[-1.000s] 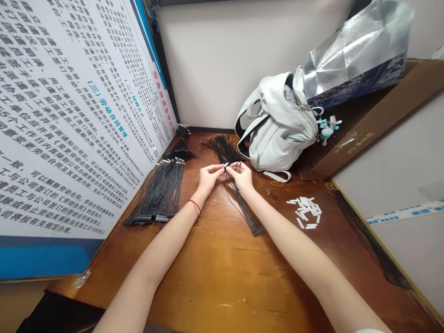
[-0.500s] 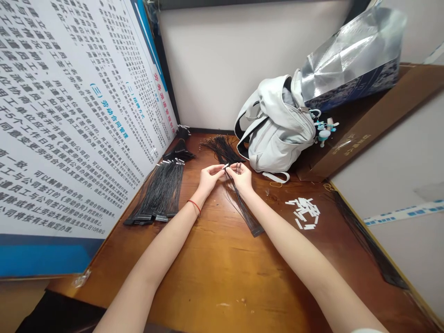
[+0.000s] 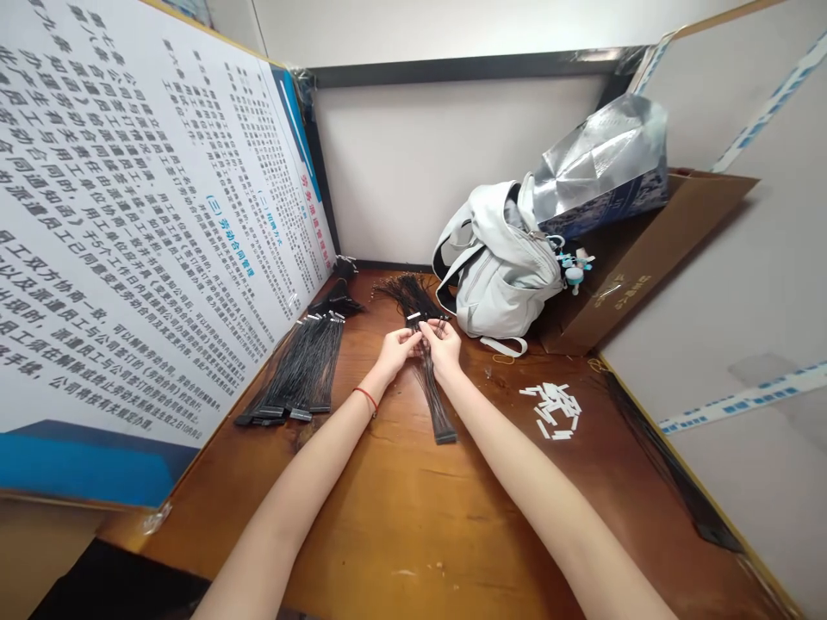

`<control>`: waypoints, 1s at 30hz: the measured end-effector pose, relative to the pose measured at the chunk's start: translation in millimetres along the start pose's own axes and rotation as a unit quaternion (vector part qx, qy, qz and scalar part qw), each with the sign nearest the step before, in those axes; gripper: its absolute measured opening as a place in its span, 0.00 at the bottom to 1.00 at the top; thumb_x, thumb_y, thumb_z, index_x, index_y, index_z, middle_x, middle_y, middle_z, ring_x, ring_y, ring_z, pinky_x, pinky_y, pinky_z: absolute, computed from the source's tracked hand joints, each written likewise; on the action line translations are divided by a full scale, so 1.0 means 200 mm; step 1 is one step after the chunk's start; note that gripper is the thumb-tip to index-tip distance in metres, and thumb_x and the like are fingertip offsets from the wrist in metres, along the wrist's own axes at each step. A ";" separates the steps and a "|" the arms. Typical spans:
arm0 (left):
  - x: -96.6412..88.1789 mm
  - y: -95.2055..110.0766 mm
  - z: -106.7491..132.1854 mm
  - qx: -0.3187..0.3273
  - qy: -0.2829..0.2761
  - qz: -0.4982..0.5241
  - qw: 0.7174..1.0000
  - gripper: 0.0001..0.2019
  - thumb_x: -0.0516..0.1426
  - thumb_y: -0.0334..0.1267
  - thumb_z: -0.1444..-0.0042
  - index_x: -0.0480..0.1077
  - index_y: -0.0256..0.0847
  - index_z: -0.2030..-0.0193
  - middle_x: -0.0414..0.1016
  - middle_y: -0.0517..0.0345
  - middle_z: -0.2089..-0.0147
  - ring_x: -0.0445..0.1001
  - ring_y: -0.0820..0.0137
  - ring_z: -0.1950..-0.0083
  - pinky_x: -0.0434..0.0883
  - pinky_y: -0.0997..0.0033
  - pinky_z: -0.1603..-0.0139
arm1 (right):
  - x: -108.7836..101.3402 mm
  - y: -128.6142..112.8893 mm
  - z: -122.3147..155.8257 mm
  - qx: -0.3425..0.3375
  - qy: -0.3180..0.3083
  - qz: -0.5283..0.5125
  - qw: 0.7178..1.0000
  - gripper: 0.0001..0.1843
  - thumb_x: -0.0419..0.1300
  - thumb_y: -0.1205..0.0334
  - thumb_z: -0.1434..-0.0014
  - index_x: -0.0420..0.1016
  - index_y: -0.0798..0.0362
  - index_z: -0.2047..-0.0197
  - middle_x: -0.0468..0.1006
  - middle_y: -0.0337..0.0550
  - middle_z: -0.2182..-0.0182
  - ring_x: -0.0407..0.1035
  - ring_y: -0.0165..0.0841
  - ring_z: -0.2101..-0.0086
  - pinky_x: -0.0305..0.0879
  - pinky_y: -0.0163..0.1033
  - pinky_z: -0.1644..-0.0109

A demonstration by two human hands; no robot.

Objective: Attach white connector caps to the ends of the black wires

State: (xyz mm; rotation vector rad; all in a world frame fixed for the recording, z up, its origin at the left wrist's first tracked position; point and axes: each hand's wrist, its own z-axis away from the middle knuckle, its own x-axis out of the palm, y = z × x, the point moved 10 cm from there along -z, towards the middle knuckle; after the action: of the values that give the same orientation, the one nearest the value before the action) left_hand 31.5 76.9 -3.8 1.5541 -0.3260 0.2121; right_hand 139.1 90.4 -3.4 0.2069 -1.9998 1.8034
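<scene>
My left hand (image 3: 397,353) and my right hand (image 3: 443,344) are close together above a wooden table (image 3: 401,508). The left fingertips pinch a small white plastic piece (image 3: 413,316), and the right fingers pinch thin black wires (image 3: 430,387) just beside it. The wires run down to a black connector strip (image 3: 444,437) resting on the wood. Behind my hands lies a fan of loose black wire ends (image 3: 407,295). A stack of black wire bundles with connectors (image 3: 294,375) lies to the left of my left hand.
A printed notice board (image 3: 142,232) leans along the left side. White plastic pieces (image 3: 552,409) lie right of my hands. A pale grey backpack (image 3: 497,275), a silver bag (image 3: 600,164) and a cardboard box (image 3: 620,267) stand at the back right. Black wires (image 3: 672,469) lie along the right edge.
The view has shifted and widened, so everything looks smaller. The black connector strip has swung left, now hanging closer below my hands. My hands remain together, pinching.
</scene>
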 end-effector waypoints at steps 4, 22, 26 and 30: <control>-0.09 0.03 0.01 0.015 0.086 0.012 0.996 0.18 0.62 0.48 0.56 0.64 0.35 0.69 0.72 0.57 0.75 0.72 0.74 0.76 0.71 0.73 0.72 | 0.01 -0.02 0.10 0.044 -0.098 0.004 0.994 0.25 0.71 0.55 0.67 0.69 0.54 0.66 0.76 0.41 0.71 0.72 0.31 0.70 0.68 0.36 0.64; -0.19 0.08 0.04 0.074 0.182 -0.044 0.980 0.10 0.53 0.43 0.46 0.60 0.39 0.70 0.63 0.66 0.80 0.62 0.80 0.85 0.58 0.82 0.86 | 0.07 -0.09 0.61 0.064 -0.385 0.221 0.894 0.13 0.60 0.67 0.53 0.70 0.54 0.61 0.78 0.45 0.67 0.73 0.33 0.64 0.69 0.42 0.55; -0.19 0.08 0.03 0.071 0.180 -0.044 0.980 0.10 0.53 0.42 0.45 0.60 0.39 0.70 0.64 0.66 0.80 0.63 0.80 0.85 0.58 0.82 0.85 | 0.06 -0.07 0.61 0.070 -0.375 0.225 0.897 0.13 0.59 0.68 0.54 0.70 0.55 0.62 0.78 0.45 0.67 0.74 0.32 0.65 0.70 0.40 0.57; -0.18 0.08 0.03 0.067 0.172 -0.042 0.982 0.10 0.53 0.42 0.45 0.60 0.39 0.70 0.64 0.66 0.80 0.62 0.80 0.85 0.58 0.82 0.85 | 0.04 -0.07 0.59 0.058 -0.329 0.235 0.913 0.11 0.59 0.69 0.56 0.71 0.55 0.65 0.78 0.45 0.69 0.73 0.31 0.69 0.70 0.37 0.64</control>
State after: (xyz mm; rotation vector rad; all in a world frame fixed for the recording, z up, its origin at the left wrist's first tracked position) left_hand -8.3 73.6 -0.4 1.6271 0.0268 0.4382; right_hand 110.9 -25.2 5.9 0.4529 -2.5639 2.3923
